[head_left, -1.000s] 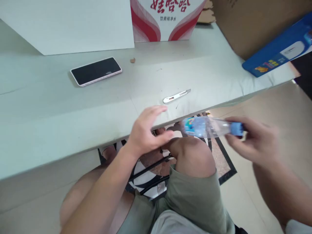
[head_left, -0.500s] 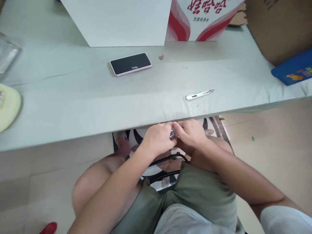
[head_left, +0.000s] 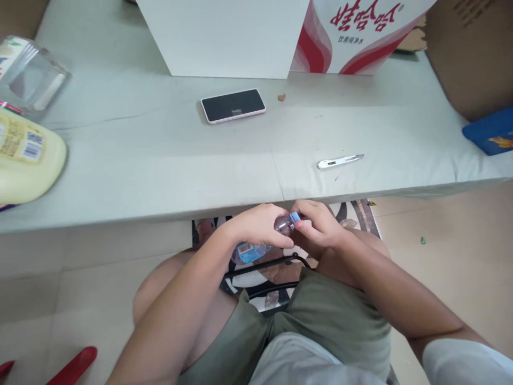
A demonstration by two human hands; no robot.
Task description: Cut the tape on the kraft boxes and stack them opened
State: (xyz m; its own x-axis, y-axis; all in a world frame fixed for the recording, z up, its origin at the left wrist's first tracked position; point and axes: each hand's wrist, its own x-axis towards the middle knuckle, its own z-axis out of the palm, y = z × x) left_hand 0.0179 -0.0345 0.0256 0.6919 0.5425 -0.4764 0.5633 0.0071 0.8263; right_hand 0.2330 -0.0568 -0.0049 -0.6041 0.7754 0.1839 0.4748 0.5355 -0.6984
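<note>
A clear plastic bottle (head_left: 251, 251) with a blue label lies tilted above my lap, just below the table's front edge. My left hand (head_left: 262, 224) is wrapped around its upper part, covering some of the body. The blue bottle cap (head_left: 294, 216) points to the right, on the bottle's neck. My right hand (head_left: 318, 223) has its thumb and fingers closed at the cap. Above the hands, on the table, a white-handled craft knife (head_left: 340, 161) lies with its tip to the right. A phone (head_left: 233, 106) rests farther back, its screen dark.
A pale green cloth covers the table (head_left: 168, 166). Behind the phone stands a white and red carton (head_left: 224, 43). On the left are a yellow bottle (head_left: 44, 166) and a clear plastic container (head_left: 40, 80); on the right, a blue package (head_left: 491, 131) and a brown box (head_left: 468, 64).
The bottle's blue cap and labelled body have come into sight between and below my hands. My right hand's fingers have shifted to the cap. The whole view has moved slightly left.
</note>
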